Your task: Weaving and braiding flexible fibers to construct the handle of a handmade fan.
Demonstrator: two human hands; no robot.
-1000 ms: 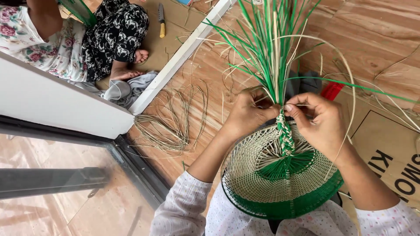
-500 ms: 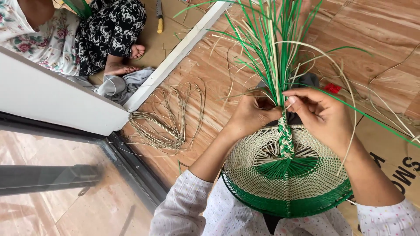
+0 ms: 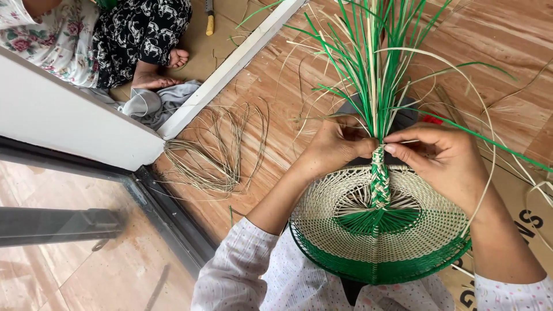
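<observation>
Atop the braid point(image 3: 379, 183), both hands point(image 3: 334, 147) pinch strands point(image 3: 368, 75).

Bright, even daylight fills the view; shadows are soft and short — a faint one lies under the woven fan point(image 3: 377, 230); the wooden floor point(image 3: 507, 40) shows a mild sheen, no harsh glare; focus is sharp throughout — straight lines bow slightly toward the edges.
</observation>
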